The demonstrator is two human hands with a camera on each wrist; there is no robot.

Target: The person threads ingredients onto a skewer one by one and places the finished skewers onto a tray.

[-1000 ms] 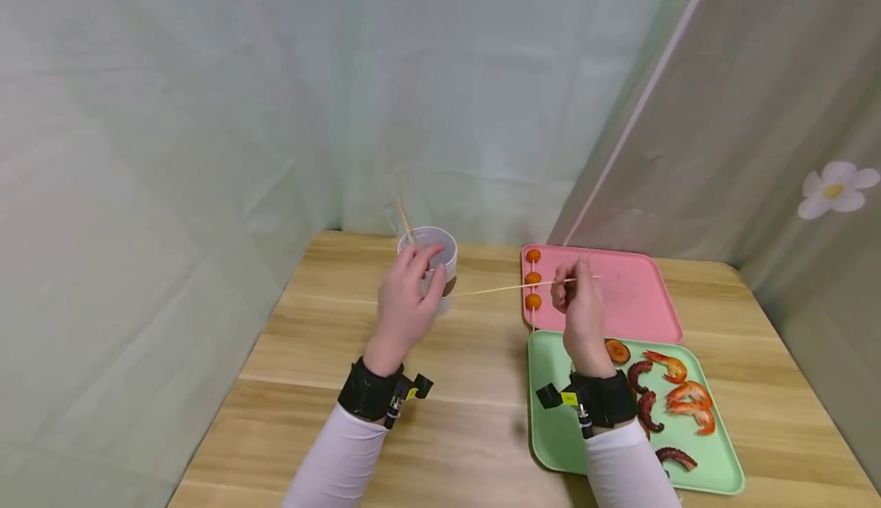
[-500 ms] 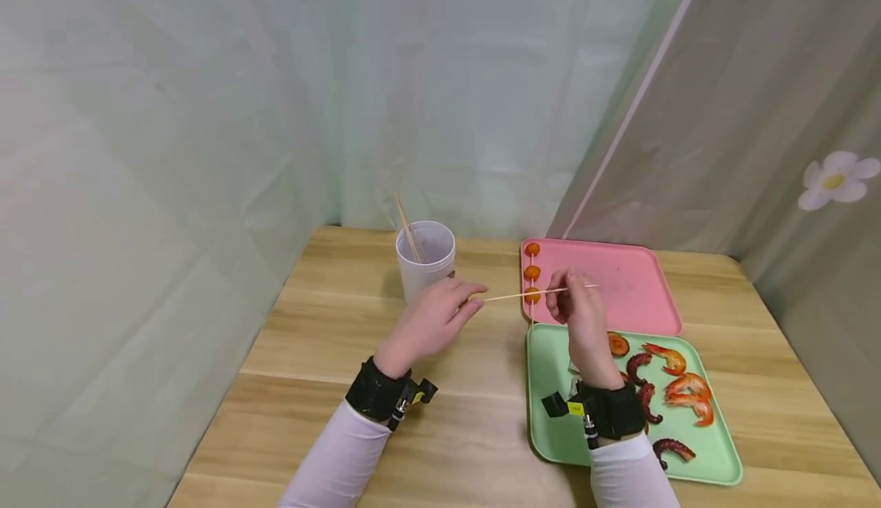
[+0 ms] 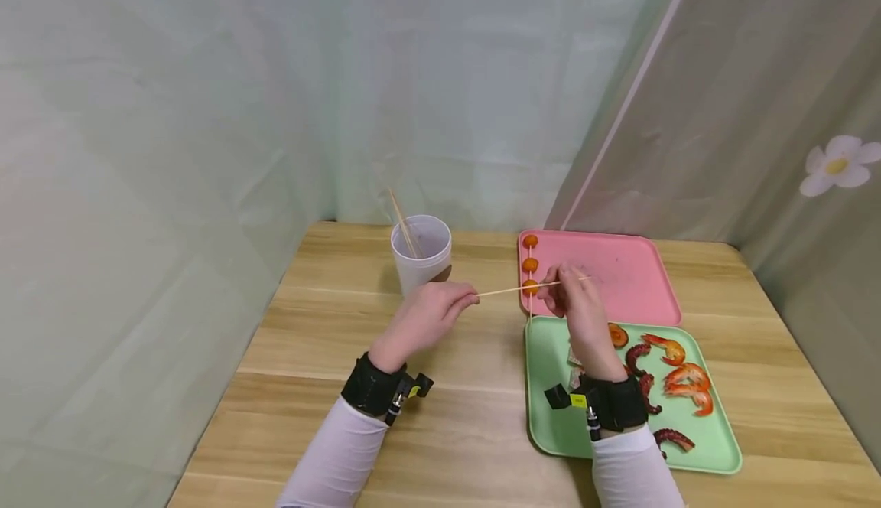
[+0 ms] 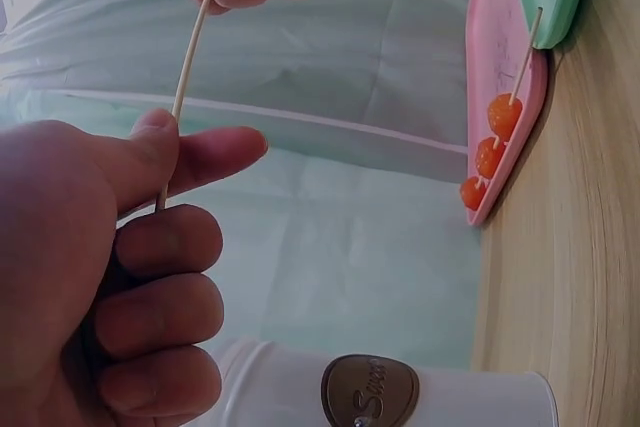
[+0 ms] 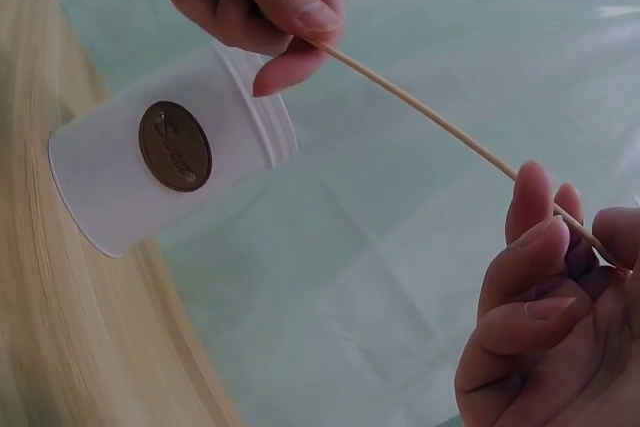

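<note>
A thin wooden skewer runs bare between both hands, above the table. My left hand pinches its left end between thumb and index finger, the other fingers curled in the left wrist view. Towards its other end, my right hand holds the skewer among thumb and fingers. Below and behind the left hand stands a white cup with a brown oval label and several skewers leaning in it. Beyond the right hand, a skewer with three orange balls lies along the pink tray's left edge.
The pink tray sits at the back right. In front of it, the green tray bears shrimp, octopus tentacles and a brown-rimmed round slice, partly under the right forearm. A pale curtain hangs behind the wooden table.
My left hand has come away from over the cup, down and right to the skewer's left end, and its fingers have closed on it. The right hand has kept hold of the skewer.
</note>
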